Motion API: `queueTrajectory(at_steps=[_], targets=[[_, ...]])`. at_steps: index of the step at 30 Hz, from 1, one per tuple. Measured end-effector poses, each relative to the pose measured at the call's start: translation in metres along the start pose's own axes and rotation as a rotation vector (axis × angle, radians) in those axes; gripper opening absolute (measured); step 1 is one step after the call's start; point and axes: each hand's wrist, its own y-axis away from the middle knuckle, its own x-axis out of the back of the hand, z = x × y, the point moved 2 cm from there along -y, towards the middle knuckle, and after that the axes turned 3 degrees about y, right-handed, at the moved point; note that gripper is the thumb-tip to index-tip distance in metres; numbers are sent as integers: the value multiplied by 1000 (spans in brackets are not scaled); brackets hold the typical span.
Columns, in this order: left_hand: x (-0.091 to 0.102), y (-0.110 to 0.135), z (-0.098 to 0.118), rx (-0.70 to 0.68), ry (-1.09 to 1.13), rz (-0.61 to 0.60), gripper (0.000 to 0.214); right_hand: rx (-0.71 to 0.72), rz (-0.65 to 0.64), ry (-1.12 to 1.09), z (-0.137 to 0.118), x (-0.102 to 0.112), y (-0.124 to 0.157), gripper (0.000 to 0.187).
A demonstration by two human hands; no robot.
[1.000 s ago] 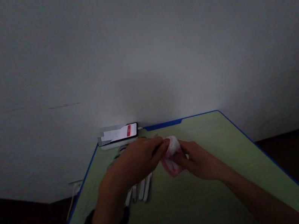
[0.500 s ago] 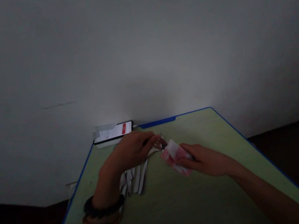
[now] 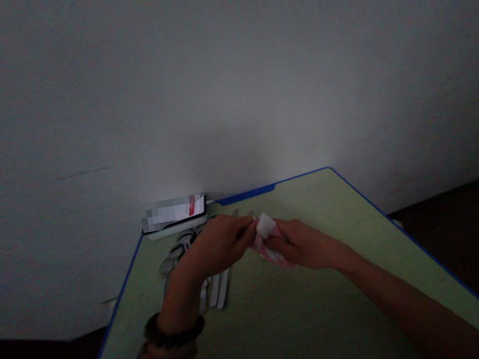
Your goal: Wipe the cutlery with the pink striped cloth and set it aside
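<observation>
My right hand (image 3: 308,243) is closed around a crumpled pink-and-white cloth (image 3: 266,226) above the middle of the table. Against the cloth's left side, my left hand (image 3: 222,242) pinches a slim metal utensil; a thin bit of it shows above the fingertips, but its kind is hidden. Beneath and beside the left wrist lies a group of cutlery, with flat handles (image 3: 223,289) pointing toward me and rounded spoon-like ends (image 3: 169,265) at the left. The left hand and forearm cover part of this group.
A phone (image 3: 174,213) with a lit screen rests on a white block at the table's far left corner, a cable at its right end. The pale green table (image 3: 337,322) has a blue edge and stands against a grey wall (image 3: 223,84).
Both hands have drawn closer together, the right one moving left and slightly up with the cloth. The cloth now covers the utensil part that showed between them. The view has shifted slightly.
</observation>
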Motion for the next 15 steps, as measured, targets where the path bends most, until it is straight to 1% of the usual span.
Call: queueTrajectory(at_steps=[4, 8, 11, 13, 14, 15], targets=[[4, 5, -19, 65, 77, 28, 40, -20, -53, 92, 4, -1, 11, 30], [12, 10, -29, 148, 93, 50, 43, -30, -102, 119, 10, 2, 26, 39], [20, 16, -34, 274, 78, 123, 42, -69, -150, 160, 28, 4, 34, 38], [23, 19, -38, 344, 60, 183, 41, -122, -140, 222, 43, 5, 37, 37], [24, 20, -40, 366, 45, 207, 41, -131, -124, 255, 49, 5, 38, 40], [23, 19, -40, 376, 25, 224, 40, -127, -86, 289, 54, 6, 38, 49]])
